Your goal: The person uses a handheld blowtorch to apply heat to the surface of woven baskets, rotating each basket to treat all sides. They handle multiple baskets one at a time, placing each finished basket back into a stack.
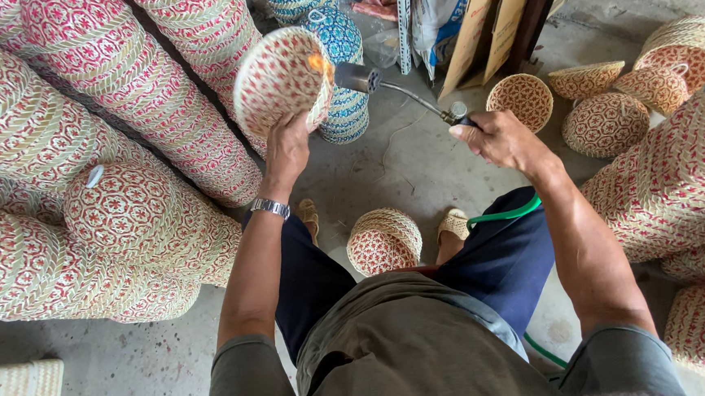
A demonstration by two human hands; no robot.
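Left hand (287, 149) is gripping the basket (280, 80) rim, fingers pinching; right hand (500, 138), fingers wrapped, is aiming the torch (395, 89). Best keep the flame (320, 63) sweeping, never dwelling.

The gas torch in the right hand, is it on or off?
On. A small orange flame shows at the torch head, against the woven basket held up by the left hand.
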